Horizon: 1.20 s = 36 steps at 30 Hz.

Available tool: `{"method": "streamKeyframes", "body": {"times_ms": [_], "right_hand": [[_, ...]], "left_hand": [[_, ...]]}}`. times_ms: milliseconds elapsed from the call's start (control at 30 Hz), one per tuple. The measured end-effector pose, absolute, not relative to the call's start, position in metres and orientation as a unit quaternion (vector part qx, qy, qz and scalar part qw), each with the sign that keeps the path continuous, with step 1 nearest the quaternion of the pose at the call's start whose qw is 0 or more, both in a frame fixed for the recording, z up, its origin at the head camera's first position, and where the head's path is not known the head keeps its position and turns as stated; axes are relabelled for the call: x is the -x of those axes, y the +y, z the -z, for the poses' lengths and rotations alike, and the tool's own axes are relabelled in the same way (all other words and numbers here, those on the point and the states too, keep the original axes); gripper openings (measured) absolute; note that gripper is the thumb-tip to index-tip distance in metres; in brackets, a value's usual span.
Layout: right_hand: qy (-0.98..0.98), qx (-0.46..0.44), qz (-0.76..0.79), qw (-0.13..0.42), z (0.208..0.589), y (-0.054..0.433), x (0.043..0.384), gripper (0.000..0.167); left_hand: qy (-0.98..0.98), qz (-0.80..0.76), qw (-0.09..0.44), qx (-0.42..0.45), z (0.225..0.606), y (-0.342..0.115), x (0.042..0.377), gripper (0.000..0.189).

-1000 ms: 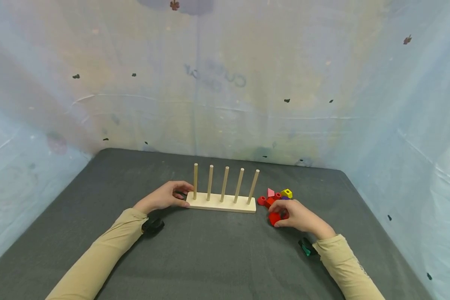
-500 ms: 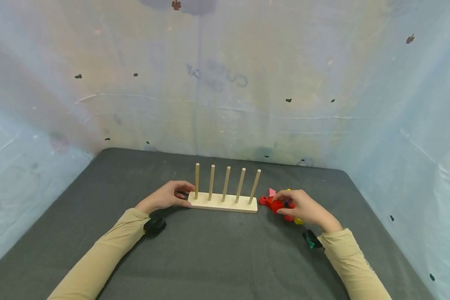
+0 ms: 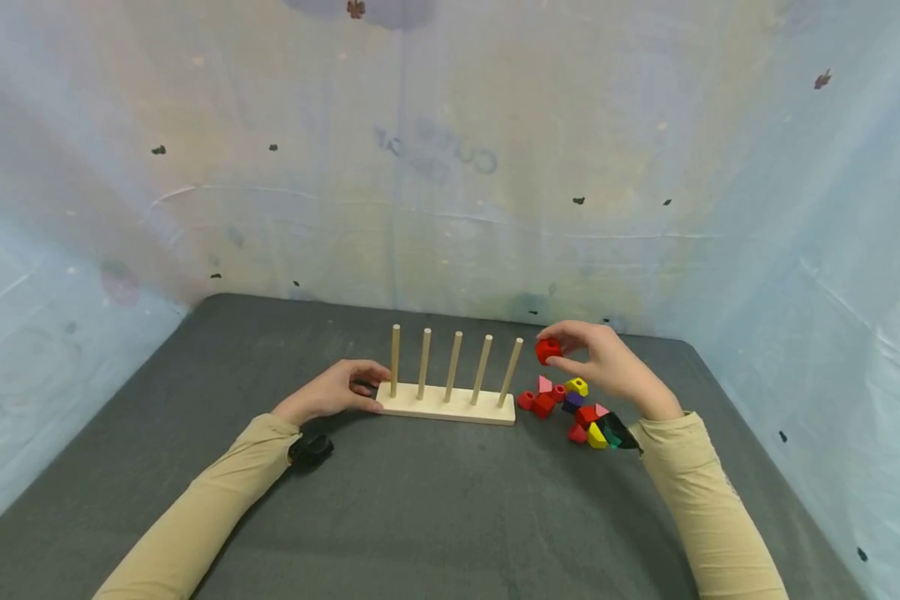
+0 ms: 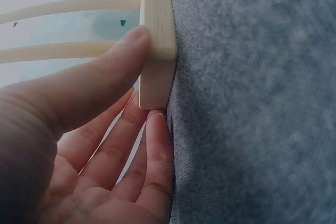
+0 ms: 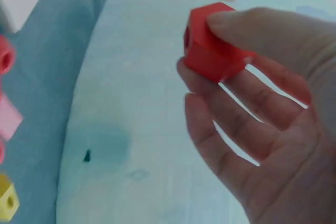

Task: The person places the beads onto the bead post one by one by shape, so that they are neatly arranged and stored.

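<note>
Between thumb and fingers, my right hand [image 3: 602, 360] pinches a red faceted bead [image 3: 548, 351], raised beside the top of the rightmost peg [image 3: 511, 372]. A hole shows in one face of the bead [image 5: 212, 45] in the right wrist view. At the other end, my left hand [image 3: 339, 390] holds the wooden peg stand [image 3: 442, 406] by its left end. The left wrist view has the thumb [image 4: 100, 80] lying against the base [image 4: 159, 19] and the fingers at its end face. Several upright pegs stand in a row, all bare.
To the right of the stand lie loose beads: red ones [image 3: 543, 406], yellow ones [image 3: 597, 437], pink ones [image 3: 544, 384] and a dark purple one [image 3: 573, 402]. The dark tabletop [image 3: 420, 508] ends at a pale hanging sheet [image 3: 450, 208] behind and at the sides.
My right hand has lifted the red bead from the pile, up and away toward the rightmost peg's top. More loose beads now show below it. The left hand stays at the stand's end.
</note>
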State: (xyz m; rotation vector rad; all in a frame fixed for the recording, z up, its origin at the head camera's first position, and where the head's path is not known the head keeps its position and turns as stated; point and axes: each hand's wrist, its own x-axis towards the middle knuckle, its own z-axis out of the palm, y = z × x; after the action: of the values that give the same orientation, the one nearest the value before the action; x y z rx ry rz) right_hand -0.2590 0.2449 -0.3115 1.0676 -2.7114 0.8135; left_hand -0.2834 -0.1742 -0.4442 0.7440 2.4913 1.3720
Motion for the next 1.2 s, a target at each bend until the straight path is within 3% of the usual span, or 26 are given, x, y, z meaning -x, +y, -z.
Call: {"method": "streamKeyframes", "body": {"times_ms": [400,867,1033,1200], "right_hand": [[-0.846,-0.341,-0.392,0.124,0.278,0.192,0.251,0.035],[-0.767,-0.379,-0.513,0.077,0.273,0.104,0.236,0.035],[-0.762,-0.385,-0.514,0.087,0.280,0.080,0.233,0.039],[-0.756,-0.368,-0.531,0.104,0.290,0.065,0.232,0.032]], "left_hand": [[0.842,-0.464,0.102,-0.256,0.442,-0.170,0.285,0.055],[0.836,-0.474,0.104,-0.257,0.442,-0.170,0.287,0.053],[0.830,-0.480,0.105,-0.262,0.442,-0.171,0.287,0.053],[0.830,-0.478,0.102,-0.269,0.443,-0.170,0.288,0.054]]}}
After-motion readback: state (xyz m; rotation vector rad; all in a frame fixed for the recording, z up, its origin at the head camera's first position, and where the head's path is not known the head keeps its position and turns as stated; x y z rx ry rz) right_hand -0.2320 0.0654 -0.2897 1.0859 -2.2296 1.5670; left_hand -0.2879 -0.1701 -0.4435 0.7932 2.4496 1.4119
